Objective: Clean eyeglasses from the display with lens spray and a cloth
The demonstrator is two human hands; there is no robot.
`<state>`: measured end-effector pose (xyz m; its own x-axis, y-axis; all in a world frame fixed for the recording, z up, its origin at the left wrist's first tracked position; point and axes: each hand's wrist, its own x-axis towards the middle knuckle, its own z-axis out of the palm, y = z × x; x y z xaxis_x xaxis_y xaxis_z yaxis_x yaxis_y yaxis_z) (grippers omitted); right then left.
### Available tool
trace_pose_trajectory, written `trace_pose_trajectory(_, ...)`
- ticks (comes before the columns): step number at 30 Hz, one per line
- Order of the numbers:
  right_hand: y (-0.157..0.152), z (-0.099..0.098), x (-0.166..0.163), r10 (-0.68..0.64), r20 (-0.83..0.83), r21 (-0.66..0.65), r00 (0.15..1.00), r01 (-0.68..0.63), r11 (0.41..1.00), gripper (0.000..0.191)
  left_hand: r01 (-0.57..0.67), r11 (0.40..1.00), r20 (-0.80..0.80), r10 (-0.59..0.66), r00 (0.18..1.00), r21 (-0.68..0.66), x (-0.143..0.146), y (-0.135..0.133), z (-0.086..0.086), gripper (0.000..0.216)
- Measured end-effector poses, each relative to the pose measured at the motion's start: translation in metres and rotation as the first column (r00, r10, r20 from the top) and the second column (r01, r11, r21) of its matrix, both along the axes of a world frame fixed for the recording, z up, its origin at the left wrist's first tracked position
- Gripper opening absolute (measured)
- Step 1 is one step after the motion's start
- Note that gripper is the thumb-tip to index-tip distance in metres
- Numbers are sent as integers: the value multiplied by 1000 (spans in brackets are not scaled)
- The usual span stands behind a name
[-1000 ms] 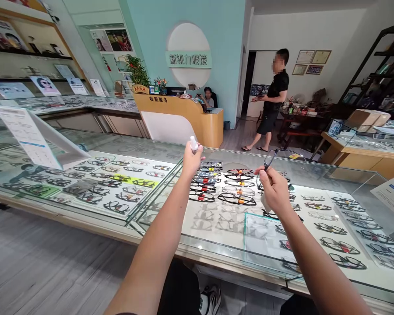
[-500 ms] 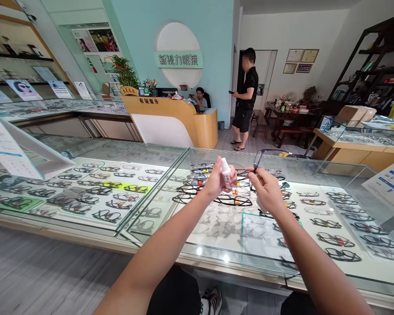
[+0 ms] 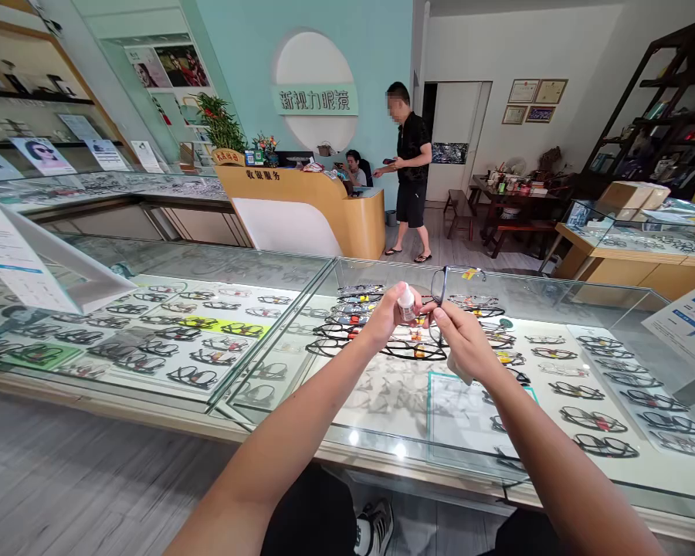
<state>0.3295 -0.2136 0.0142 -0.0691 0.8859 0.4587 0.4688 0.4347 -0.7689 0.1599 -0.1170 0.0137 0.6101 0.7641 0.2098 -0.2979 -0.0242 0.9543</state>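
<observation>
My left hand (image 3: 389, 316) is closed around a small white spray bottle (image 3: 406, 302), its top tilted toward my right hand. My right hand (image 3: 462, 340) pinches a pair of dark-framed glasses (image 3: 440, 284) and also has a white cloth (image 3: 457, 369) tucked under its palm. Both hands meet above the glass display counter (image 3: 301, 270), almost touching each other. Rows of spectacle frames (image 3: 382, 340) lie inside the counter beneath them.
A tilted white leaflet stand (image 3: 17, 259) sits on the counter at the left. A person in black (image 3: 408, 166) walks by the yellow reception desk (image 3: 318, 208), where another person sits. A paper sign (image 3: 686, 328) lies at the right edge.
My left hand came down from a raised position and brought the bottle next to the glasses. The right hand shifted slightly left. The person in black walked leftward toward the desk.
</observation>
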Motion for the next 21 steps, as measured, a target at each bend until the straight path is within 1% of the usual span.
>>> trace_pose_trajectory(2,-1,0,-3,46,-35,-15,998,-46,999,43,-85,992,-35,89,995,96,2,0,-4,61)
trace_pose_trajectory(5,-1,-1,-5,89,-61,-42,994,-91,995,43,-111,978,-74,126,989,177,4,0,-8,57)
trace_pose_trajectory(9,-2,-1,-7,139,-57,-59,989,-143,988,45,-134,968,-97,157,983,212,4,-1,-8,56)
trace_pose_trajectory(12,-3,1,-6,159,-40,-56,987,-161,985,45,-107,973,-108,130,986,202,3,-2,-7,54)
trace_pose_trajectory(14,-3,2,-5,148,-59,-49,987,-151,987,44,-80,979,-96,99,990,188,3,-2,-6,53)
trace_pose_trajectory(16,-3,3,-3,119,-105,-34,987,-123,992,44,-100,973,-90,120,989,206,3,-3,-5,53)
trace_pose_trajectory(19,-1,5,-1,48,-187,10,981,-46,999,45,-156,938,-141,208,968,309,2,-7,-4,54)
trace_pose_trajectory(21,1,5,-1,0,-256,32,967,9,999,46,-147,913,-197,235,952,381,3,-10,-6,53)
